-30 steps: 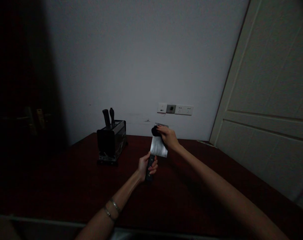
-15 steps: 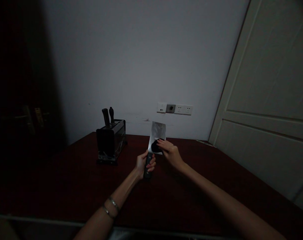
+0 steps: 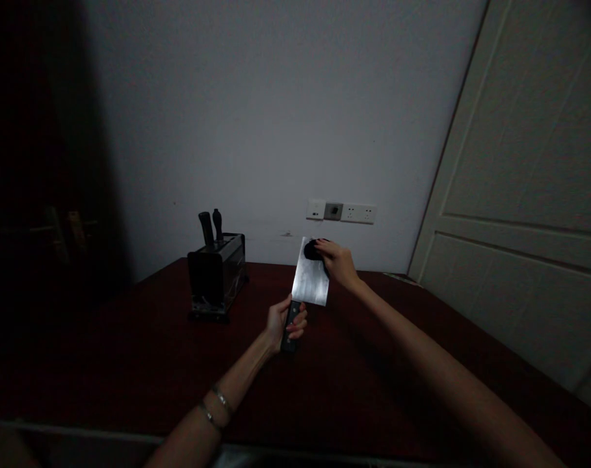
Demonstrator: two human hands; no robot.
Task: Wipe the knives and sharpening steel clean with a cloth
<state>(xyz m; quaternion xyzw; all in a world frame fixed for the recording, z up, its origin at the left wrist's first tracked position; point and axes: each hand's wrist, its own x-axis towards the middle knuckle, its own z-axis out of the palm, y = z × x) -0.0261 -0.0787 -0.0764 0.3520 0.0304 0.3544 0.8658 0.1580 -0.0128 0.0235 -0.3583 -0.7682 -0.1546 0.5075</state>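
My left hand (image 3: 281,323) is wrapped round the dark riveted handle of a cleaver (image 3: 311,284), holding it above the table with the broad steel blade pointing up. My right hand (image 3: 339,262) presses a black cloth (image 3: 314,249) against the upper part of the blade, near its far end. The cloth covers the blade's upper right corner, and some of it hangs down along the right edge. Fingertips of the right hand lie over the cloth. The lower blade is bare and shiny.
A black knife block (image 3: 217,273) with two dark-handled tools (image 3: 206,227) in it stands to the left on the dark red table (image 3: 144,364). Behind is a pale wall with sockets (image 3: 357,213). A light door (image 3: 514,188) stands at the right.
My right hand has slid the black cloth up the blade, from near the handle to the far end. My left hand has kept its grip, the cleaver turning slightly.
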